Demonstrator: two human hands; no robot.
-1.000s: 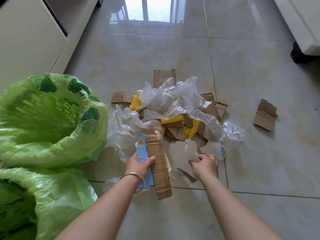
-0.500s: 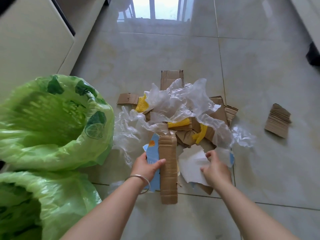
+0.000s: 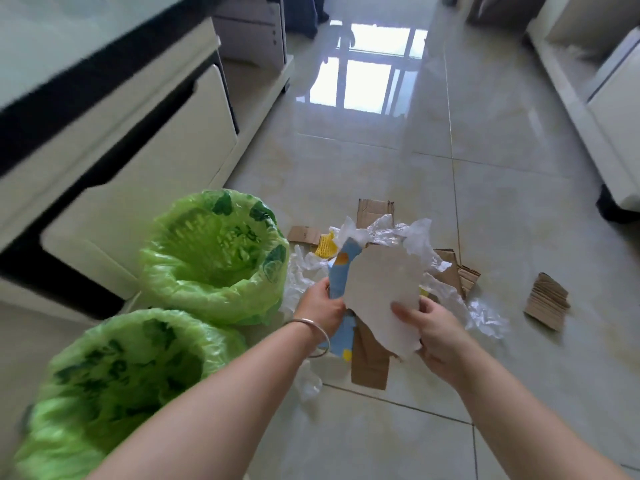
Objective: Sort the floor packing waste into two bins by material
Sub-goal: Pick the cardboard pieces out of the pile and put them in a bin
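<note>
My left hand (image 3: 320, 308) grips a blue printed card (image 3: 341, 271) together with a brown corrugated cardboard strip (image 3: 369, 362), both lifted off the floor. My right hand (image 3: 433, 332) holds a torn white card piece (image 3: 381, 292) against them, thumb on its front. Behind lies the waste pile: clear plastic film (image 3: 398, 230), yellow foam net (image 3: 325, 247) and cardboard scraps (image 3: 374, 209). Two bins lined with green bags stand to the left, the far bin (image 3: 214, 251) and the near bin (image 3: 117, 375); both look empty inside.
A loose cardboard piece (image 3: 547, 301) lies on the tiles to the right. More clear film (image 3: 485, 317) lies beside the pile, and a crumpled bit (image 3: 310, 381) lies under my left wrist. A low cream cabinet (image 3: 138, 150) runs along the left, white furniture (image 3: 606, 116) along the right.
Both hands have risen from the floor with the blue card, cardboard strip and white card piece, brought together. The camera has tilted up, showing more of the room and both bins.
</note>
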